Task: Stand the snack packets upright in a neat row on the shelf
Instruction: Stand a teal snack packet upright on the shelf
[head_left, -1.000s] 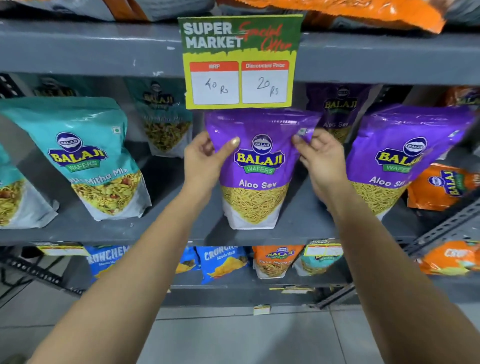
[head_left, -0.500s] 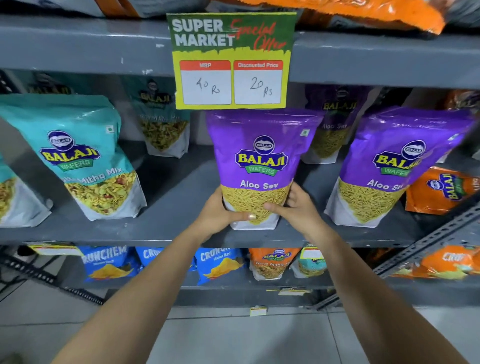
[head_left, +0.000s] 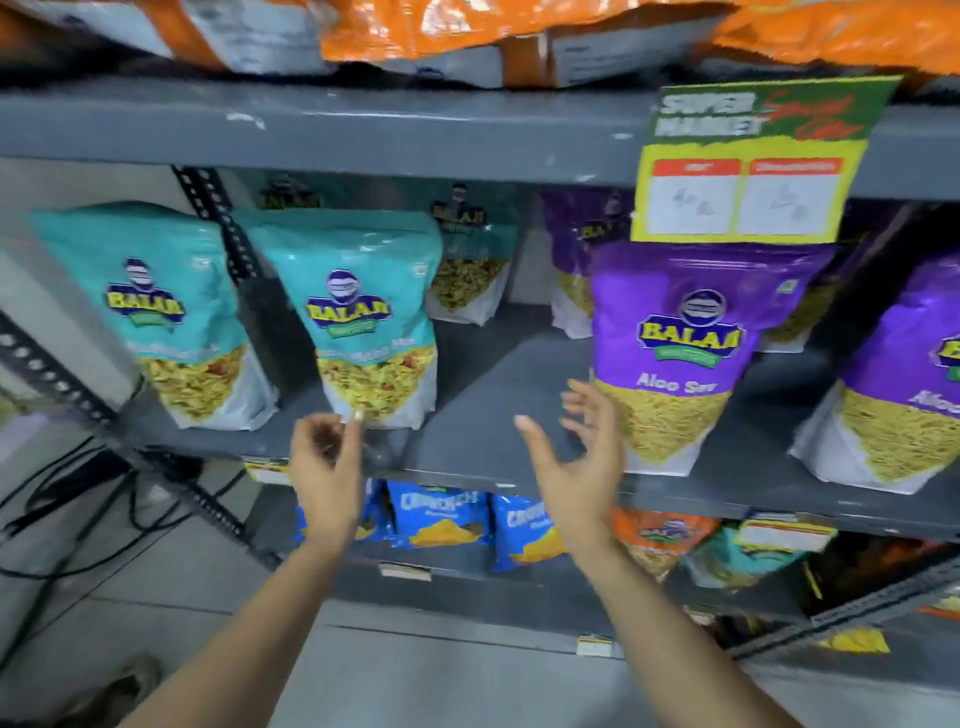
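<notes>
This is a shop: grey slotted-metal shelves (head_left: 363, 135) carry rows of branded teal snack pouches (head_left: 358, 312) and purple "Aloo Sev" pouches (head_left: 685, 332), with a green-and-yellow "Super Market" price card (head_left: 753, 161) clipped to the shelf edge.

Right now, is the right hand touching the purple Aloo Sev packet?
Cannot tell. In the head view the right hand is open, its blurred fingers overlapping the left edge of the purple Aloo Sev packet; no contact or gap shows plainly.
</notes>
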